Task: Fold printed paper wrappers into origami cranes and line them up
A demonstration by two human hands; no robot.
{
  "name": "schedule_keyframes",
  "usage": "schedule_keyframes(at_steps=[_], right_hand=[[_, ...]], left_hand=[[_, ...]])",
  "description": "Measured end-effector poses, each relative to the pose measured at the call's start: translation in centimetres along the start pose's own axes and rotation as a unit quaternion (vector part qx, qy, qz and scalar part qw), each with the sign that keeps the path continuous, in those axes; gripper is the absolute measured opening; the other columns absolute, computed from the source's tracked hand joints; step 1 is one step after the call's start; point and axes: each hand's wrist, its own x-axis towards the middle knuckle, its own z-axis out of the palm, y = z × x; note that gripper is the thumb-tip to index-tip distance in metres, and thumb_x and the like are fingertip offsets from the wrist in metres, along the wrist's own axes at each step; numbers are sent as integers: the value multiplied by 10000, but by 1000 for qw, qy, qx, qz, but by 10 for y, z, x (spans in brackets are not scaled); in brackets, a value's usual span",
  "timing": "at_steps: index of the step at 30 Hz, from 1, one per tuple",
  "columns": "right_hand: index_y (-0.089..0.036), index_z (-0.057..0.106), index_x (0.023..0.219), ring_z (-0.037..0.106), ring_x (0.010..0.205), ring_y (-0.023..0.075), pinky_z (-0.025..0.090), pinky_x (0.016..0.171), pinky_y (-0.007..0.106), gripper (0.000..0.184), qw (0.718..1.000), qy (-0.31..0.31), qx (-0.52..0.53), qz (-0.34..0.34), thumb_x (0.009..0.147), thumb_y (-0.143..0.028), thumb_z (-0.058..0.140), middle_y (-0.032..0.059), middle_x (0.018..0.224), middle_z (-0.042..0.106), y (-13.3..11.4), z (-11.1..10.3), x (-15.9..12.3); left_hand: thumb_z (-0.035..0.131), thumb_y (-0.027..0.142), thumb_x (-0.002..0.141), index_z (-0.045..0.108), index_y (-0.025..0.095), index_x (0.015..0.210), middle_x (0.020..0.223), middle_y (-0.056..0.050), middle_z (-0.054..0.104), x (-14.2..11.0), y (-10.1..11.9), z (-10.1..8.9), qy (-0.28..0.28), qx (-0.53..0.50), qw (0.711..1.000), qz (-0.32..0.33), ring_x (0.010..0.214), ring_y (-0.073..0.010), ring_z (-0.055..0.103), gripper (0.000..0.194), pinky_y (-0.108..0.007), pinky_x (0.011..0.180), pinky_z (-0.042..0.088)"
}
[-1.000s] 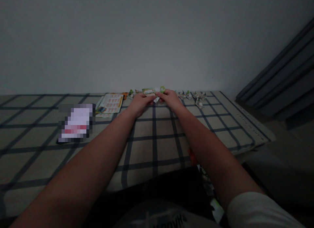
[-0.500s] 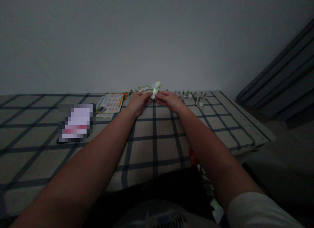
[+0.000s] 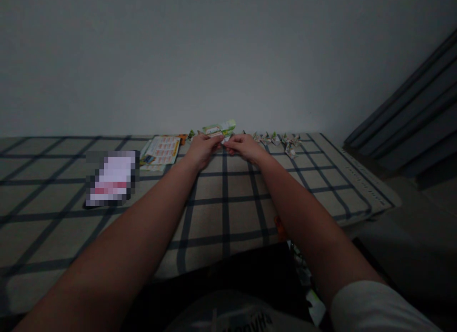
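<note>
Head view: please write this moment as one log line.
left hand: holds paper; right hand: holds paper; folded papers: on cloth; phone: on cloth

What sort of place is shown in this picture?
Probably a room in a home: a checked cloth is spread before a plain wall, and apparently a curtain hangs at right.

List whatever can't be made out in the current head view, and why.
Head view, hidden: part of the green-and-white paper, behind the left hand and right hand.
Head view, blurred: the screen of the phone-shaped device, by pixelation.
Head view, too small: fine print on the printed sheets.
Head view, cut off: the grey curtain, by the right edge.
</note>
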Motion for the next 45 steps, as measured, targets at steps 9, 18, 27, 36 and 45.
schedule_keyframes(at_steps=[9, 18, 27, 36, 45], right_hand=[[-161, 644, 694, 554, 572, 84, 452, 586, 205, 284, 1000, 3, -19, -23, 810, -386, 772, -20, 591, 608, 4, 1, 3], [-167, 656, 720, 565, 581, 84, 485, 596, 210, 297, 998, 36, 36, -33, 784, -419, 800, -9, 660, 653, 8, -6, 8], [-164, 663, 737, 605, 639, 96, 508, 649, 230, 291, 996, -8, 92, -10, 779, -413, 808, 10, 726, 676, 10, -6, 6], [-179, 565, 657, 541, 567, 81, 435, 598, 212, 329, 997, 27, 43, -61, 799, -381, 783, -26, 596, 627, 10, -5, 7], [-198, 562, 764, 590, 589, 89, 488, 601, 221, 410, 991, 29, 131, -22, 760, -529, 806, -36, 679, 636, 7, -4, 6]], left_hand=[[856, 273, 604, 672, 147, 705, 698, -24, 665, -2, 3, 1, 7, -3, 1000, 12, 600, -111, 567, 244, -243, 583, 444], [821, 244, 592, 665, 143, 696, 663, -6, 625, -3, 5, 2, -4, -3, 1000, -4, 556, -85, 494, 214, -226, 529, 358], [817, 242, 627, 645, 148, 674, 635, -5, 602, -3, 6, 1, -24, 0, 1000, -10, 553, -89, 486, 202, -232, 535, 365], [811, 208, 619, 711, 136, 770, 730, -28, 669, -3, 4, 2, -30, -5, 1000, -6, 572, -87, 500, 195, -230, 536, 364], [817, 237, 628, 678, 149, 744, 695, -7, 632, -1, 3, 1, -39, -12, 999, -16, 580, -92, 508, 201, -238, 566, 391]])
